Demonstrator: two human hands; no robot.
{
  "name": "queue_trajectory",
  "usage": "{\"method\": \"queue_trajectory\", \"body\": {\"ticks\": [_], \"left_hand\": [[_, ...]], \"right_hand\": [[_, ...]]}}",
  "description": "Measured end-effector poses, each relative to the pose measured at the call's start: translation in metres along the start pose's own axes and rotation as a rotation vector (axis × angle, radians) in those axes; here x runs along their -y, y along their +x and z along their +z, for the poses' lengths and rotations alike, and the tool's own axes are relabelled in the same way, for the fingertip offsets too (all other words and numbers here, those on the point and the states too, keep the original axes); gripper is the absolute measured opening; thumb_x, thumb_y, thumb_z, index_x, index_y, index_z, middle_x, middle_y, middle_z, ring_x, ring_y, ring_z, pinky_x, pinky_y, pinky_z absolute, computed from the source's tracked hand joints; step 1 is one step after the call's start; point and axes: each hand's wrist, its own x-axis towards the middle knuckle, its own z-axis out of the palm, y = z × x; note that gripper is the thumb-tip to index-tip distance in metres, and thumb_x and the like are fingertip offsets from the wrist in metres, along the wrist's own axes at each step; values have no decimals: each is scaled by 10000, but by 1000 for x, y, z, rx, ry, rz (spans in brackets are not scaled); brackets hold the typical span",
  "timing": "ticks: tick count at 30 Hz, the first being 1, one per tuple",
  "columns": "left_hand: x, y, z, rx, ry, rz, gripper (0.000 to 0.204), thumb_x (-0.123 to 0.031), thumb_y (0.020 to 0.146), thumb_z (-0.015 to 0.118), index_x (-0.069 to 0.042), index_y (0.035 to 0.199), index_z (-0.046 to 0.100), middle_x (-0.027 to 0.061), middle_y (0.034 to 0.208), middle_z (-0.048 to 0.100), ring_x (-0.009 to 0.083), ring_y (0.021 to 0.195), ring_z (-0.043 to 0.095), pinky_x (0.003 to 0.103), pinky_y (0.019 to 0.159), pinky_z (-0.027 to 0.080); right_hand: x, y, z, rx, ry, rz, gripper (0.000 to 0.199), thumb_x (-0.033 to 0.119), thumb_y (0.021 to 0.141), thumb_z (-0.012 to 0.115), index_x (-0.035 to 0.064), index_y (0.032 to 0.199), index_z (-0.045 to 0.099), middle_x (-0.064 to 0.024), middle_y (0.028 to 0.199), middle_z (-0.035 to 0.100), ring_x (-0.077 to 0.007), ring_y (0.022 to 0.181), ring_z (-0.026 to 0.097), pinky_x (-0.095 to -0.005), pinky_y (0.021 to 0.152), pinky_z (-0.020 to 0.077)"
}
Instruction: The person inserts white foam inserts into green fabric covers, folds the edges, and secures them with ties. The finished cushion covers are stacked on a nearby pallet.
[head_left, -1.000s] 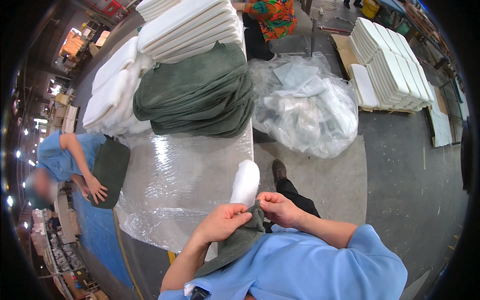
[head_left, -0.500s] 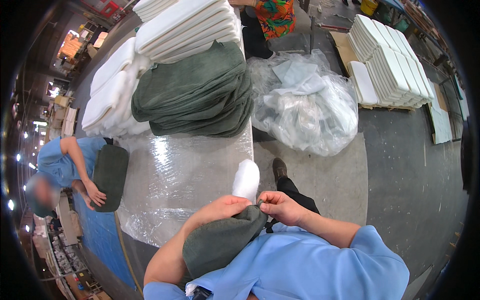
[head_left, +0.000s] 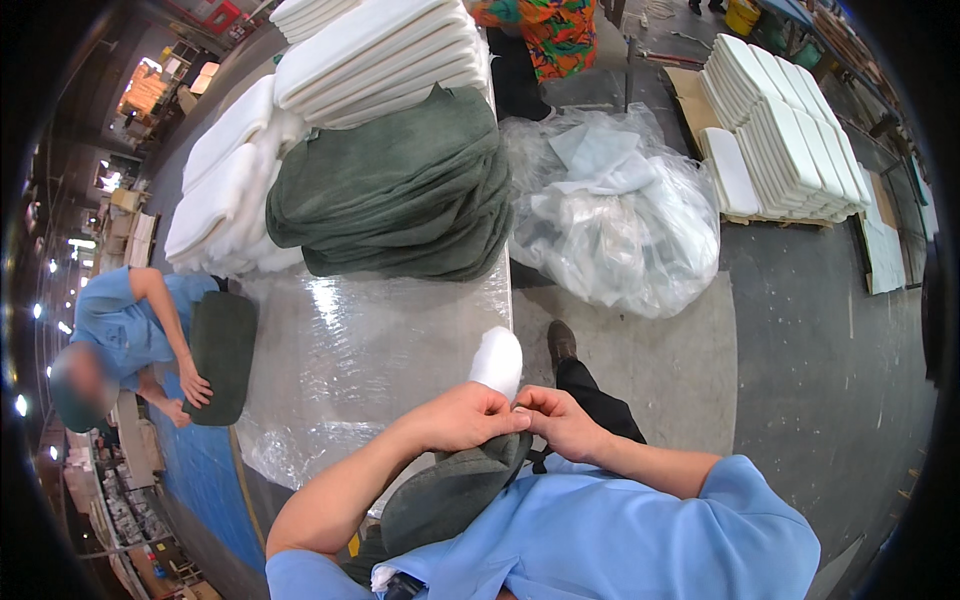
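The person's left hand [head_left: 462,418] and right hand [head_left: 562,422] meet close to the chest, fingertips pinching together at the mouth of a dark green cover [head_left: 450,495]. Both hands grasp the cover's edge around a white foam pad [head_left: 497,361]. The pad stands nearly upright with its long axis running away from the body; its rounded white end pokes up past the hands toward the table, while the rest is hidden inside the green cover, which hangs down against the person's blue shirt.

Just beyond the hands lies a table wrapped in shiny clear plastic sheet [head_left: 370,350]. At its far end sits one stack of folded green covers [head_left: 400,190], too many to count, with a stack of white foam pads [head_left: 385,55] resting on top and behind. More white pads [head_left: 225,190] are heaped at the table's left far corner, touching the green stack.

To the right of the table, on the grey concrete floor [head_left: 800,340], lies one large crumpled clear plastic bag [head_left: 620,215]. Further right, well apart from the hands, is another stack of white pads on a pallet [head_left: 780,140].

On the left a second person in a blue shirt [head_left: 125,315] leans over one green covered pad [head_left: 222,352], with both hands on it. One dark shoe [head_left: 561,342] shows beside the table's edge.
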Motion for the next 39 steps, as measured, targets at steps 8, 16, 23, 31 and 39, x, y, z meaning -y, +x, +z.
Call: {"method": "queue_trajectory", "body": {"ticks": [8, 16, 23, 31, 39], "left_hand": [[12, 2, 3, -339, 200, 253, 369, -340, 1052, 623, -1, 936, 709, 114, 752, 692, 211, 690, 620, 401, 676, 497], [13, 4, -9, -136, -118, 93, 371, -355, 1041, 666, -15, 895, 686, -24, 671, 548, 98, 652, 498, 314, 596, 429], [5, 2, -25, 15, 162, 137, 284, -315, 980, 731, -49, 886, 699, 28, 641, 573, 117, 618, 495, 340, 585, 424], [7, -7, -7, -336, 456, 444, 184, -261, 943, 731, -80, 920, 707, 119, 816, 666, 325, 776, 657, 449, 683, 495], [10, 5, -10, -722, 622, 713, 151, -185, 901, 761, -55, 924, 688, 183, 1297, 610, 390, 1200, 607, 500, 962, 499]], "right_hand": [[11, 5, 3, -16, 471, 263, 136, 203, 1033, 707, 80, 1082, 679, 29, 984, 682, -68, 893, 615, -257, 825, 508], [4, 14, -3, 18, 363, 247, 108, 131, 977, 769, 86, 958, 672, 46, 916, 688, -62, 844, 627, -245, 791, 515], [12, 14, 2, 12, 56, 145, 117, 119, 987, 758, 73, 914, 679, 64, 887, 671, -27, 833, 586, -226, 739, 476], [22, 18, -13, 202, 16, 373, 194, 249, 989, 770, 61, 1013, 726, 13, 945, 719, -97, 862, 656, -275, 798, 506], [57, 26, 1, -155, -1318, -582, 222, 242, 952, 758, 28, 971, 699, -266, 1470, 499, -442, 1161, 620, -459, 934, 538]]}}
